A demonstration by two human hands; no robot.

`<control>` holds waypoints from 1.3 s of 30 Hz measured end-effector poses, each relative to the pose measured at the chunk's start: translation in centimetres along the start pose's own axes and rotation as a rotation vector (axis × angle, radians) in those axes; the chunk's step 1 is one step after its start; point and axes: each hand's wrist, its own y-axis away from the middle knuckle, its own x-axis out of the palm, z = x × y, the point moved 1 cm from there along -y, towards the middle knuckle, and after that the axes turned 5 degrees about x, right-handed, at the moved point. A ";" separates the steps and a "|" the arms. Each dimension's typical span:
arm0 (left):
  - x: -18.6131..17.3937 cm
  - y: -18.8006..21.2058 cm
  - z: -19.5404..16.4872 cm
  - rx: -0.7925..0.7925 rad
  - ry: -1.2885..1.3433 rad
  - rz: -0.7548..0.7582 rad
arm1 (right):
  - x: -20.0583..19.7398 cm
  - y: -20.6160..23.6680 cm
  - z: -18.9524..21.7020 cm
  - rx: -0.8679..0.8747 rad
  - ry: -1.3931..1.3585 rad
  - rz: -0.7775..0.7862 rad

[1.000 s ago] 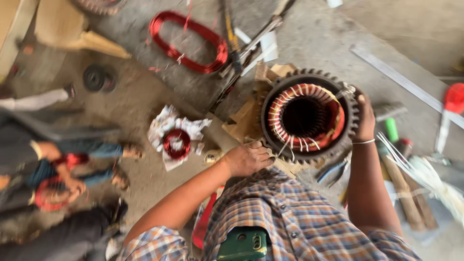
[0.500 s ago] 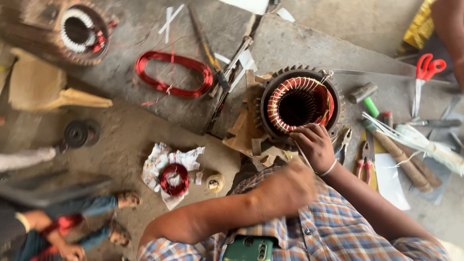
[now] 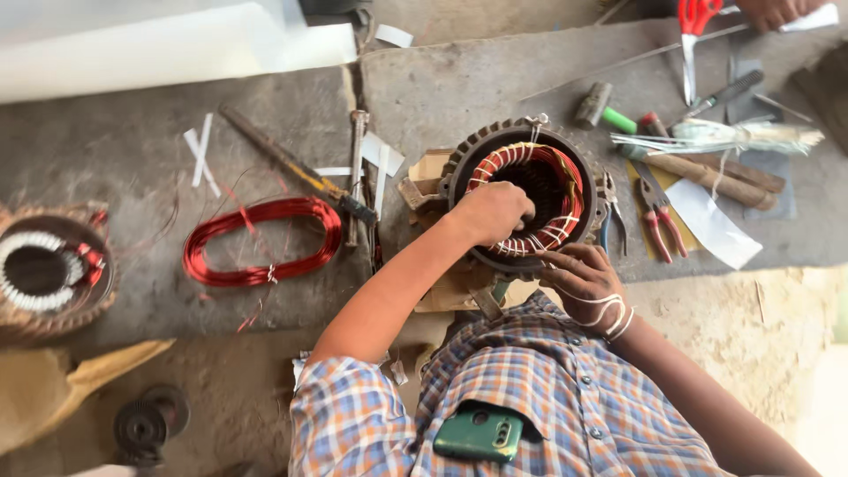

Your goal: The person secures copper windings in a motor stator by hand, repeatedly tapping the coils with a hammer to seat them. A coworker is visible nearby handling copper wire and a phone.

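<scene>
A motor stator (image 3: pixel 459 163) with a toothed grey housing lies face up on the concrete slab. Copper windings (image 3: pixel 565 181) laced with white cord ring its bore. My left hand (image 3: pixel 495 212) reaches over the near rim, its fingers curled down on the windings inside the bore. Just below the near rim, my right hand (image 3: pixel 583 278) pinches at the lacing, with white cord (image 3: pixel 609 314) looped around the hand and wrist.
A red wire coil (image 3: pixel 261 240) and a long metal tool (image 3: pixel 300 172) lie to the left, with a second stator (image 3: pixel 40 269) at the far left. Red-handled pliers (image 3: pixel 658 216), wooden handles (image 3: pixel 707 172) and paper strips lie to the right. Another person's hand (image 3: pixel 773 11) is near red scissors (image 3: pixel 693 26).
The view has swung to the right and closed in. My left hand moved up from near my body onto the windings. My right hand dropped from the stator's side to its near rim.
</scene>
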 end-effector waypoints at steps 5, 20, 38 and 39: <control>2.9 -1.6 1.0 0.093 -0.134 0.177 | 0.2 0.3 1.0 0.130 -0.010 -0.016; -0.3 -2.4 0.2 0.111 0.448 0.271 | -0.8 -0.7 1.8 0.018 0.245 0.102; -8.4 -6.9 6.1 -0.177 0.643 -0.236 | 0.2 0.7 1.9 0.174 0.173 0.044; -8.8 -6.9 6.1 -0.169 0.981 -0.250 | 0.3 0.8 2.0 0.177 0.182 0.042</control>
